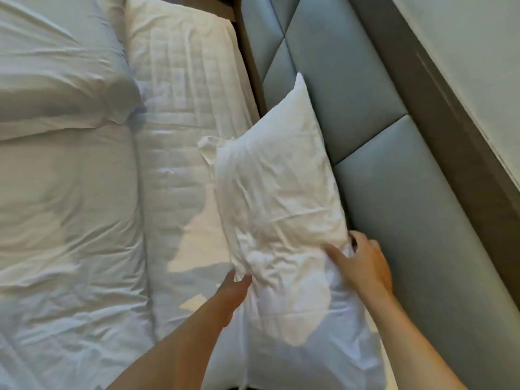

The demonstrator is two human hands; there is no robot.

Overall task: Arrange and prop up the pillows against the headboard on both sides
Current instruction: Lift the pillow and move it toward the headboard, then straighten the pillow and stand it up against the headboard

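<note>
A crumpled white rectangular pillow (275, 198) was held tilted against the padded grey-blue upholstered headboard (351, 108), over the quilted white mattress sheet (180, 122). Its edge beside the headboard was pinched by the right hand (363, 266), thumb in front and fingers curled behind. The left hand (233, 288) was set at its opposite edge, fingertips hidden by fabric; its grip could not be told. A rumpled white duvet (70, 206) was spread alongside.

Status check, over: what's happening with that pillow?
Right hand grips pillow corner; left hand at its lower edge. Pillow against headboard, tilted. Nothing blocking.
</note>
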